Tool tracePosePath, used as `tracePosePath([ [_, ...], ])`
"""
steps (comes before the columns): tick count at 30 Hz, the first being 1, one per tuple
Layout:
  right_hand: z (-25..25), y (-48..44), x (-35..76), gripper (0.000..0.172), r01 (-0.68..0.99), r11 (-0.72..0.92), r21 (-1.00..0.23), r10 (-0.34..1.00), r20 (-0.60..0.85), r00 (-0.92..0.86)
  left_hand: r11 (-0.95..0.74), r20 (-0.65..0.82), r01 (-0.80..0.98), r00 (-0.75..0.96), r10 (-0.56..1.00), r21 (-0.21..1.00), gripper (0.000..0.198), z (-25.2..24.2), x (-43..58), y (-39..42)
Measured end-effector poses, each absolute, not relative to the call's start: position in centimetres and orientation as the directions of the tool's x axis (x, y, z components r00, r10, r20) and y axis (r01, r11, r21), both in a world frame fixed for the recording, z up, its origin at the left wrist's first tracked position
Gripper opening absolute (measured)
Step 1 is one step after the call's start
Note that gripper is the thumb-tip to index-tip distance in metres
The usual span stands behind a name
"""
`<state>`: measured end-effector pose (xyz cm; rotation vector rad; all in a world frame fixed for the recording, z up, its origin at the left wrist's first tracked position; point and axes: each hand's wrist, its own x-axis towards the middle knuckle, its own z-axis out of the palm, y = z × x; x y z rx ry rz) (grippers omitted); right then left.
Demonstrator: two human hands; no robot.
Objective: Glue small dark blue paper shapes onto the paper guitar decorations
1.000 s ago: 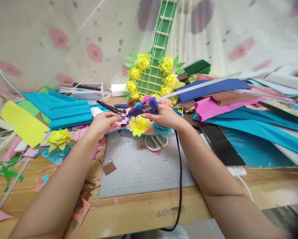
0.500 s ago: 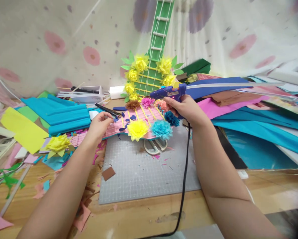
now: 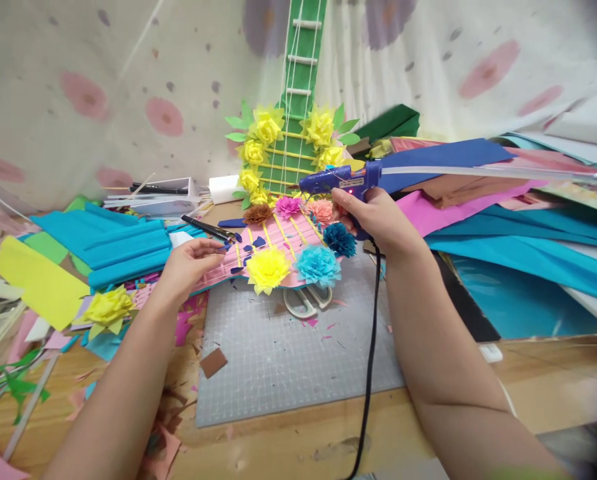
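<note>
Head view, and we start at our fingertips. Our left hand (image 3: 188, 263) has thumb and forefinger pinched on one small blue scrap (image 3: 225, 247), held at the near left edge of a paper guitar (image 3: 278, 237). Our right hand (image 3: 373, 217) is wrapped tight round the grip of one glue gun (image 3: 343, 181). The gun's nozzle points left and it is lifted above the far right side of the guitar's pink body. One clear glue stick (image 3: 478, 171) juts from the back of the gun toward the right. One black cord (image 3: 371, 347) drops from it toward us across one grey cutting mat (image 3: 278, 380).

The guitar's body rests on the far edge of the mat, and its green neck runs away from us. On the pink body we count six flowers: brown, magenta, salmon, dark teal, light blue and yellow. About six more yellow ones ring the foot of the neck, but they crowd together, so that count is unsure. One loose yellow flower (image 3: 107, 308) lies at the left among paper bits. One brown scrap (image 3: 213, 362) sits on the mat's near left part, and one black pen (image 3: 206, 228) lies just beyond our left hand.

Only the handles of one pair of scissors (image 3: 306, 301) show from under the guitar. The top of the neck is cut off by the frame. The paper sheets (image 3: 503, 233) stacked on the right overlap too much to count.
</note>
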<state>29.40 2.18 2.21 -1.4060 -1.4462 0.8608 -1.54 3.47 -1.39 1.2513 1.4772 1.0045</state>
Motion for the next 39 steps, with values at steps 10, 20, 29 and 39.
tracePosePath([
  [10,1.3,3.1,29.9,0.046,0.227,0.093,-0.969,0.991,0.111,0.070,-0.030,0.015,0.654,0.029,0.999,0.756,0.010,-0.1,0.3,5.8],
  [20,1.1,3.5,29.8,0.046,0.155,0.095,-0.983,0.992,0.106,0.067,-0.288,0.079,0.957,0.284,0.956,0.044,0.022,0.4,0.5,7.3],
  [29,1.2,3.5,29.9,0.040,0.104,0.103,-0.989,0.992,0.110,0.060,-0.699,0.267,0.704,0.702,0.660,-0.124,0.027,-2.5,-2.9,8.5],
  [39,1.5,3.4,29.8,0.041,0.141,0.074,-0.987,0.994,0.085,0.073,-0.744,0.362,0.655,0.730,0.579,-0.132,0.028,-3.1,-4.3,9.0],
])
